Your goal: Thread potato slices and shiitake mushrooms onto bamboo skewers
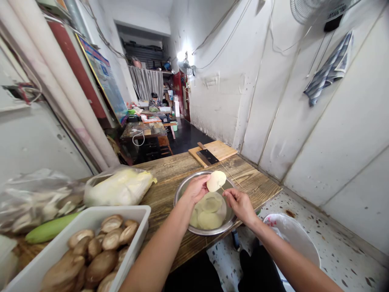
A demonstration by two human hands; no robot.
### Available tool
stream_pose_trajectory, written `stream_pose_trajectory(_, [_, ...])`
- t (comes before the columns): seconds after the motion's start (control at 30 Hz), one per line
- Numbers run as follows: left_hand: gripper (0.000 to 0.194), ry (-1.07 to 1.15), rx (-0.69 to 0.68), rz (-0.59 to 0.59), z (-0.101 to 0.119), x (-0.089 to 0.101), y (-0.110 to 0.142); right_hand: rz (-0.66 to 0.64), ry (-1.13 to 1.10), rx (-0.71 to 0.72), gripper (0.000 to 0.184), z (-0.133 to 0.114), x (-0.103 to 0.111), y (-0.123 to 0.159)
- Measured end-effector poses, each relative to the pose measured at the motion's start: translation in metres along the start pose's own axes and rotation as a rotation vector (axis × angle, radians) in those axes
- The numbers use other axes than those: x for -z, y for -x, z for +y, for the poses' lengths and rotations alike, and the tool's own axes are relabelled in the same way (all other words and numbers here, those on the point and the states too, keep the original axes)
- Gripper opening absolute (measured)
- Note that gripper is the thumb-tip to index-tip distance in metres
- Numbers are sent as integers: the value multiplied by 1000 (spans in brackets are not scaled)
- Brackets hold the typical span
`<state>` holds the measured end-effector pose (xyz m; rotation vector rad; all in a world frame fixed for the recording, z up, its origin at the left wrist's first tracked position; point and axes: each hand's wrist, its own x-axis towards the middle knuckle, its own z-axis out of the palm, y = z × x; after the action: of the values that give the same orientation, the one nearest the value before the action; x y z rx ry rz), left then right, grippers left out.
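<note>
A pale, round potato slice point(216, 181) is pinched at its left edge by my left hand point(197, 187). My right hand point(240, 204) grips a thin wooden skewer point(222, 188), whose tip meets the lower right of the slice; whether it has gone through, I cannot tell. Both hands are above a metal basin point(179, 199) on the wooden table. In the basin, several more potato slices point(209, 219) lie in cloudy water. Behind the basin, another long skewer point(230, 173) rests slantwise across the tabletop.
A cleaver point(207, 156) lies on a cutting board point(223, 150) at the table's far end. To my left are a white tub point(144, 215) of mushrooms, a green gourd point(51, 227) and bagged cabbage point(121, 188). A lined bin point(304, 239) stands at lower right. Someone point(154, 100) sits far back.
</note>
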<state>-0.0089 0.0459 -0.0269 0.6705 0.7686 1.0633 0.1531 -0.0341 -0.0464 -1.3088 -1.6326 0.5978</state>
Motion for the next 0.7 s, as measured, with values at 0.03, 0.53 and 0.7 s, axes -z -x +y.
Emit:
stream_pose_trajectory(0.03, [6,-4,-5,-2,-1,0,0,-3,1,1,28,0,0,0])
stream_pose_trajectory(0.53, [12,-53,37,-48,-5,6,-9,5,56,-29,28,-3,-6,-3])
stream_pose_trajectory(0.7, [11,-59,30,-55,-7,2,-5,-2,84,-75,36,-7,-11,-13])
